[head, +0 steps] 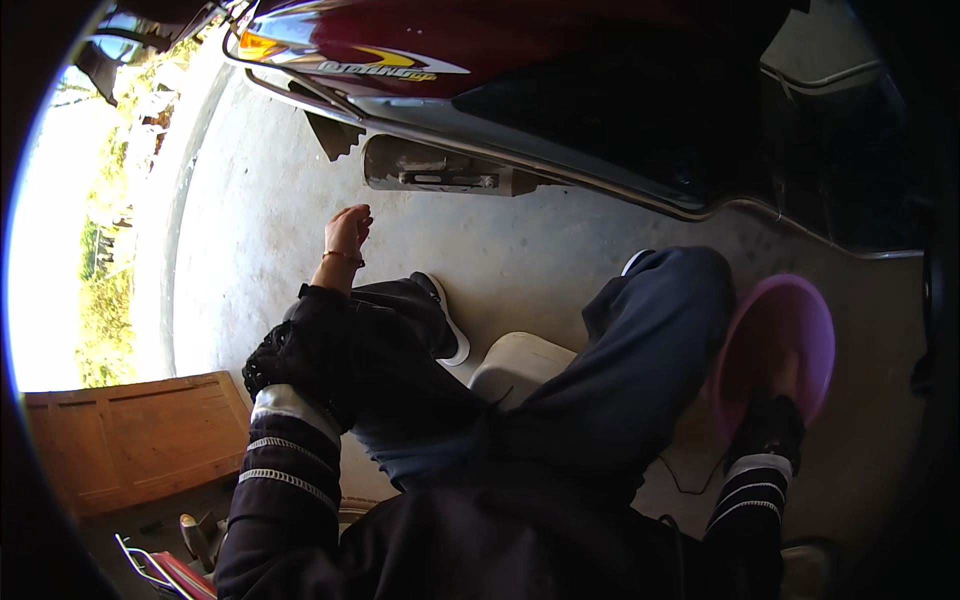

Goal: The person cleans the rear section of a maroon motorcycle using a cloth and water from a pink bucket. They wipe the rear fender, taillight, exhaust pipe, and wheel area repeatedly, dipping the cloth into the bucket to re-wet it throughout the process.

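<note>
My left hand (348, 234) is held out over the concrete floor, beyond my left knee. A beaded bracelet circles its wrist. The fingers are loosely curled, and no object shows in them; the palm side is hidden. On my right, a purple plastic basin (814, 337) sits beside my right knee with its opening towards me. My right hand (785, 371) reaches over the near rim into the basin. Shadow and blur hide its fingers, so what it touches in there cannot be made out. Both forearms wear dark sleeves with pale stripes.
A dark red vehicle (480, 45) with a metal side bar (525, 159) stands ahead; its panel bears writing. A pale rounded object (521, 364) lies between my legs. A brown wooden panel (142, 439) is at left, and a thin cord (690, 491) trails near the basin.
</note>
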The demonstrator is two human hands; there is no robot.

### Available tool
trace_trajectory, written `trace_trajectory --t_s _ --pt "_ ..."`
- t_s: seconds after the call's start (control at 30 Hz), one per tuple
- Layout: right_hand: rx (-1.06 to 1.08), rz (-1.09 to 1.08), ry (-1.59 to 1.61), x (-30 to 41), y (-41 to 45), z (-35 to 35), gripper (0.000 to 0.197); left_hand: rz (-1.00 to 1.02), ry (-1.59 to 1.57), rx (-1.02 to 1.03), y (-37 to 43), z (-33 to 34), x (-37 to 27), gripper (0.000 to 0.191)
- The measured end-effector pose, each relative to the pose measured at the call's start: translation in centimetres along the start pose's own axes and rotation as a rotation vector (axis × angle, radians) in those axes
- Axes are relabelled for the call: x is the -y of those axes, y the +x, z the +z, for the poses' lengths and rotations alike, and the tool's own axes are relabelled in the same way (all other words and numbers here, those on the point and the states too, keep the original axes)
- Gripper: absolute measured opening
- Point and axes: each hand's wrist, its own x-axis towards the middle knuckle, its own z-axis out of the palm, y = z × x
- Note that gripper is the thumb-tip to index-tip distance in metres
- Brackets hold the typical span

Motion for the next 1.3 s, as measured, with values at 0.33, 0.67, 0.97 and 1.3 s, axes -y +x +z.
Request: trace_trajectory --t_s 0.33,0.67,0.97,1.3 --pt "-0.597 0.166 -0.097 -3.7 -0.7 -10.6 0.031 -0.027 -0.137 0.067 1.7 -3.0 0.4 0.014" --pt "-0.407 -0.097 -0.059 28.3 -5.5 -6.8 0.034 0.107 -0.435 0.052 2.6 -3.2 -1.9 0.006" --pt "0.573 -0.867 -0.475 44.9 -15.5 41.4 0.018 0.288 -0.562 0.036 1.2 -4.1 -4.5 0.014" --pt "0.205 -1.268 -0.715 36.6 0.4 56.3 0.021 0.227 -0.555 -0.007 1.3 -7.1 -5.6 0.009"
